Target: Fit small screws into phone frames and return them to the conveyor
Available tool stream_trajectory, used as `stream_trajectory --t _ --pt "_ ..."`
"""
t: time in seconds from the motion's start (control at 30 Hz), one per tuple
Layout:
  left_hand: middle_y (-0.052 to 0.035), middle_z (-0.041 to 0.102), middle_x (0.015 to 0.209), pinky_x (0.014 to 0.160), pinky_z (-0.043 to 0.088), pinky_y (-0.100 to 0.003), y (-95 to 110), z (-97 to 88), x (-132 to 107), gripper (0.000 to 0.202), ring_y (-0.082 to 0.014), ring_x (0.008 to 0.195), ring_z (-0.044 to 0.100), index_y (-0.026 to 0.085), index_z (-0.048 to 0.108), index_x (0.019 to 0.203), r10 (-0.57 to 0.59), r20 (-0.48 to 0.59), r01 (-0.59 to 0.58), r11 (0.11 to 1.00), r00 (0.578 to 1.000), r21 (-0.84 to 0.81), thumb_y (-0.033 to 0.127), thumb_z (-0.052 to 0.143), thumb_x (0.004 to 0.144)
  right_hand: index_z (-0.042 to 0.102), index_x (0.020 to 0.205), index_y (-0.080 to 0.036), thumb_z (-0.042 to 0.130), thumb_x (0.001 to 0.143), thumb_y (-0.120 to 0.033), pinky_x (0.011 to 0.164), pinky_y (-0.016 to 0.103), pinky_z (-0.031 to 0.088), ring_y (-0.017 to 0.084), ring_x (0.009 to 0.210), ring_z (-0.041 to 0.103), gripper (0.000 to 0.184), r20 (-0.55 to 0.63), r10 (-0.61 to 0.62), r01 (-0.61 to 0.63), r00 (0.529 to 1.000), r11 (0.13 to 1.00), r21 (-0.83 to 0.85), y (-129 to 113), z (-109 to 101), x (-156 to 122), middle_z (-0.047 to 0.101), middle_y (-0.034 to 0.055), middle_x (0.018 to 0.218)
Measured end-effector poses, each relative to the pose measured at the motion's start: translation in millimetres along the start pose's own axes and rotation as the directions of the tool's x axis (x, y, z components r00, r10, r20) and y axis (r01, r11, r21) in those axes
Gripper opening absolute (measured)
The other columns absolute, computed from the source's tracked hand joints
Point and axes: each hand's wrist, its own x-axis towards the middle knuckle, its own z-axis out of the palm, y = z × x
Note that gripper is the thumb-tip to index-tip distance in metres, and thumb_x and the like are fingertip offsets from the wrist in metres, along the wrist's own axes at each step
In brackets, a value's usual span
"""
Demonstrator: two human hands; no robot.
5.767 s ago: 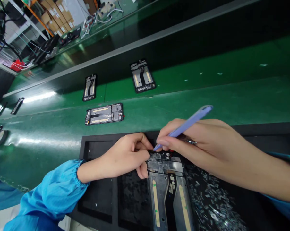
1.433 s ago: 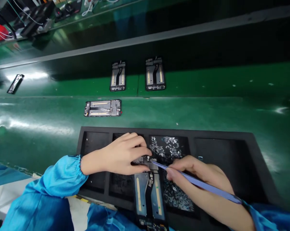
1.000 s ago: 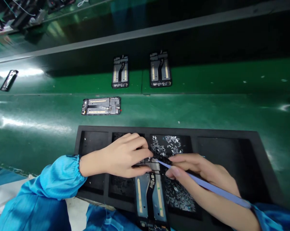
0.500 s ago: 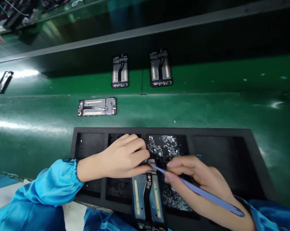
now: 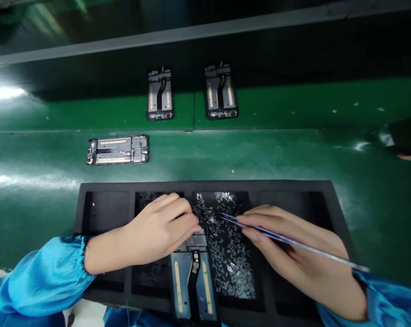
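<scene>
An opened phone (image 5: 181, 281) rests on the black foam tray (image 5: 205, 186), its inner side up, with a black ribbon cable down the middle and a pale strip along each side. My left hand (image 5: 161, 227) grips the phone's upper end, fingers closed at its top edge. Purple tweezers (image 5: 280, 237) lie in my right hand (image 5: 294, 245), pinched between thumb and fingers. Their two tips are slightly apart and point left, over a tray compartment of small shiny pieces (image 5: 231, 263). Nothing can be made out between the tips.
Two more opened phones stand at the back, one phone (image 5: 160, 94) left and one phone (image 5: 221, 91) right. Another phone (image 5: 118, 150) lies sideways on the green bench (image 5: 260, 150) behind the tray. A dark shape with part of a hand (image 5: 410, 157) shows at the right edge.
My right hand has drawn the tweezers away from the phone's upper end, over the small pieces, and the tips have parted. My left hand stays on the phone. The view has shifted right.
</scene>
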Motion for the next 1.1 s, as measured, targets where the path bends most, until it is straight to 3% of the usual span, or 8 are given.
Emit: stream_trajectory --t 0.13,0.27,0.4,0.57,0.73,0.83,0.93,1.1 --pt "-0.0051 0.065 0.083 0.068 0.045 -0.031 0.4 3.5 -1.9 0.023 -0.0179 0.076 0.052 0.014 0.066 0.091 0.02 -0.054 -0.015 0.996 0.998 0.085 0.02 0.052 0.107 0.068 0.12 -0.018 0.072 0.09 -0.01 0.068 0.031 0.065 0.021 0.08 0.075 0.031 0.083 -0.229 0.241 0.97 0.947 -0.214 -2.8 5.4 -3.9 0.077 0.0056 0.09" --pt "-0.0057 0.068 0.082 0.065 0.044 -0.033 1.0 1.8 -6.0 0.014 -0.0193 0.076 0.057 0.014 0.067 0.092 0.087 -0.137 -0.06 0.98 0.987 0.188 0.016 0.059 0.103 0.066 0.125 -0.019 0.07 0.089 -0.006 0.064 0.032 0.065 0.02 0.074 0.073 0.039 -0.004 -0.179 0.173 0.984 0.952 -0.252 -2.1 2.6 -5.6 0.077 0.0063 0.088" --pt "-0.0038 0.067 0.078 0.065 0.047 -0.032 4.3 -3.8 -11.6 0.011 -0.0174 0.071 0.058 0.016 0.066 0.087 0.135 -0.175 -0.102 0.977 0.975 0.187 0.014 0.066 0.097 0.071 0.118 -0.022 0.076 0.084 -0.007 0.073 0.036 0.067 0.024 0.082 0.076 0.038 0.1 -0.225 0.246 0.969 0.916 -0.317 -0.7 -3.7 -7.8 0.078 0.0062 0.094" --pt "-0.0024 0.062 0.075 0.063 0.046 -0.032 6.4 -4.8 -18.4 0.006 -0.0167 0.068 0.059 0.017 0.069 0.09 0.22 -0.115 -0.203 0.969 0.969 0.143 0.013 0.068 0.094 0.072 0.114 -0.026 0.077 0.085 -0.01 0.066 0.034 0.066 0.022 0.074 0.075 0.034 0.029 -0.129 0.132 0.991 0.956 -0.264 -7.7 -4.8 -5.8 0.077 0.0035 0.086" --pt "-0.0031 0.055 0.069 0.057 0.044 -0.035 8.4 -4.6 -18.7 0.013 -0.0184 0.062 0.053 0.014 0.068 0.076 0.329 0.009 -0.329 0.943 0.944 0.047 0.011 0.069 0.089 0.069 0.107 -0.021 0.065 0.092 -0.01 0.063 0.03 0.063 0.017 0.072 0.071 0.019 0.176 -0.014 -0.012 0.984 0.989 0.146 -6.5 -6.5 4.3 0.075 0.0049 0.086" --pt "-0.0017 0.051 0.066 0.053 0.041 -0.036 9.8 -4.9 -18.7 0.018 -0.0181 0.058 0.05 0.017 0.064 0.071 0.363 0.033 -0.364 0.93 0.931 0.044 0.012 0.066 0.088 0.069 0.101 -0.023 0.067 0.092 -0.014 0.062 0.029 0.062 0.018 0.073 0.072 0.013 0.21 0.138 -0.18 0.968 0.965 0.192 0.4 -11.4 4.7 0.075 0.0034 0.085" --pt "-0.0017 0.052 0.066 0.055 0.043 -0.036 10.0 -5.9 -19.7 0.022 -0.0179 0.057 0.051 0.019 0.061 0.069 0.393 0.051 -0.395 0.918 0.918 0.043 0.012 0.064 0.089 0.071 0.104 -0.026 0.07 0.092 -0.018 0.065 0.029 0.064 0.019 0.076 0.076 0.016 0.117 0.159 -0.172 0.98 0.979 0.106 1.9 -13.0 -3.9 0.077 0.0028 0.089" --pt "-0.0028 0.061 0.073 0.065 0.053 -0.034 9.8 -8.6 -20.3 0.02 -0.0175 0.065 0.059 0.022 0.062 0.075 0.398 0.036 -0.4 0.916 0.916 0.031 0.012 0.062 0.092 0.072 0.123 -0.029 0.068 0.094 -0.02 0.082 0.036 0.069 0.024 0.087 0.079 0.03 0.038 -0.1 0.106 0.994 0.955 -0.277 -21.3 0.6 -46.4 0.082 0.0026 0.103"
